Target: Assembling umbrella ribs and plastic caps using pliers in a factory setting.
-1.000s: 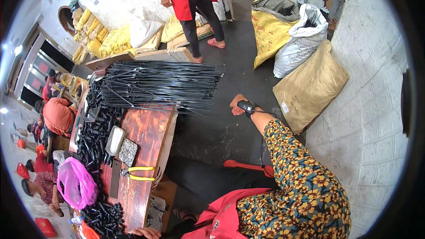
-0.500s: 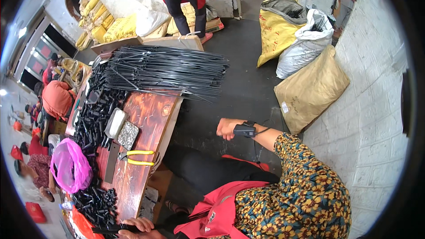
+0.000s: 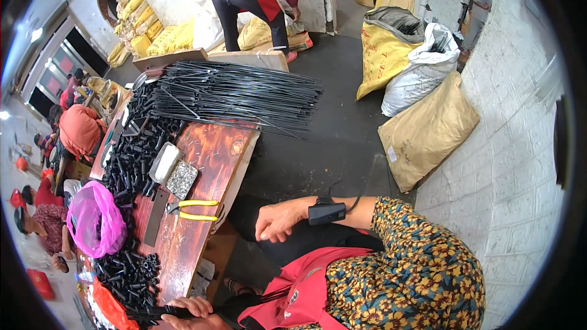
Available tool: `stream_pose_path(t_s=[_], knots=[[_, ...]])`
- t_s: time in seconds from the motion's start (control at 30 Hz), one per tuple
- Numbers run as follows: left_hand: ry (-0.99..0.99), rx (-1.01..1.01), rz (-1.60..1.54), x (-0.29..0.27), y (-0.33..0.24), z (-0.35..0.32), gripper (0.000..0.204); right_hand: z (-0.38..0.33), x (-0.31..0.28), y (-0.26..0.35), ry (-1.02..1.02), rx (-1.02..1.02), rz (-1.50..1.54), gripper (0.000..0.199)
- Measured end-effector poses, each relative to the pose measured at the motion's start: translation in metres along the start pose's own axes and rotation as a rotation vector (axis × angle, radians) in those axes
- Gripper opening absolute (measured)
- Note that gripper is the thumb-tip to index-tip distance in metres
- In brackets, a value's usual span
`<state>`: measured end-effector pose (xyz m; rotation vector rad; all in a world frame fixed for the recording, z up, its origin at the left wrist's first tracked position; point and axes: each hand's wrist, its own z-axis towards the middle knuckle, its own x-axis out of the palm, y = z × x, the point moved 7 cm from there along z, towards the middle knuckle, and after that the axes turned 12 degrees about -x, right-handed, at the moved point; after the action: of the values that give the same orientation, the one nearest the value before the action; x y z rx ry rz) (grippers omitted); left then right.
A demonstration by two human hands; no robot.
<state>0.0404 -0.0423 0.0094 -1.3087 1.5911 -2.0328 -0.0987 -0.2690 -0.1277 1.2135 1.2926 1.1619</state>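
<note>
Thin black rods [image 3: 145, 313] are sitting at the lower left of the head view, and from my remote seat I am seeing the left hand [image 3: 194, 309] wrapping its fingers round that bundle, beside the near end of the counter [image 3: 205, 150]. The right hand [image 3: 282, 219] is hanging over the lap, loosely curling; nothing is showing in it, but its palm is facing away, so I am not able to tell whether its fingertips are meeting. A broad pile of similar rods [image 3: 238, 95] is lying across the counter's far part, its ends jutting past the edge.

I am judging each rod light, springy and rather smooth, so a bunch is probably sliding and fanning unless the grip is circling it near the middle.

Among containers, a small tray [image 3: 182, 181] is holding silvery metal bits, and a pale box [image 3: 164, 162] is lying against it, its contents escaping me. A pink plastic bag [image 3: 96, 220] is gaping beside short black tubes [image 3: 131, 275]. On the floor, a yellow sack [image 3: 386, 61] is standing open with a grey lining, a white sack [image 3: 411, 88] is showing something dark inside, and a tan sack [image 3: 428, 134] is leaning before them, its contents staying hidden
</note>
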Motion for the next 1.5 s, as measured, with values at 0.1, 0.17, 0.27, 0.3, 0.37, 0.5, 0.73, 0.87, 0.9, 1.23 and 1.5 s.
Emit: stream_pose_path(t_s=[0.1,0.17,0.27,0.3,0.37,0.5,0.73,0.87,0.9,1.23,1.5], knots=[[-0.010,-0.015,-0.012,-0.001,0.002,0.000,0.055,0.014,0.018,0.004,0.068,-0.042,0.103,0.034],[-0.010,-0.011,-0.009,-0.001,0.002,-0.001,0.056,0.021,0.027,0.009,0.092,-0.091,0.171,0.035],[0.006,-0.002,-0.019,-0.001,0.003,-0.001,0.055,0.026,0.034,0.013,0.112,-0.091,0.158,0.036],[0.002,-0.002,-0.034,-0.002,0.003,-0.002,0.055,0.027,0.038,0.012,0.128,-0.084,0.147,0.037],[-0.002,-0.005,-0.047,-0.005,0.004,-0.002,0.055,0.028,0.042,0.005,0.107,-0.082,0.161,0.037],[-0.037,-0.007,-0.041,-0.003,0.001,-0.004,0.053,0.029,0.051,-0.001,0.102,-0.064,0.242,0.035],[0.012,0.004,-0.106,-0.029,0.009,0.005,0.052,0.030,0.042,0.043,0.120,-0.071,0.203,0.031],[0.048,0.017,-0.151,-0.022,0.012,0.009,0.049,0.039,0.042,0.072,0.133,-0.059,0.156,0.027],[0.056,0.016,-0.164,-0.025,0.011,0.007,0.050,0.042,0.045,0.079,0.129,-0.060,0.157,0.025],[-0.049,-0.001,-0.227,-0.041,0.001,0.003,0.075,0.096,0.020,0.149,-0.360,-0.463,-0.570,0.017],[-0.060,0.021,-0.200,-0.045,0.001,0.005,0.080,0.125,0.113,0.184,0.075,-0.579,-0.211,0.032]])
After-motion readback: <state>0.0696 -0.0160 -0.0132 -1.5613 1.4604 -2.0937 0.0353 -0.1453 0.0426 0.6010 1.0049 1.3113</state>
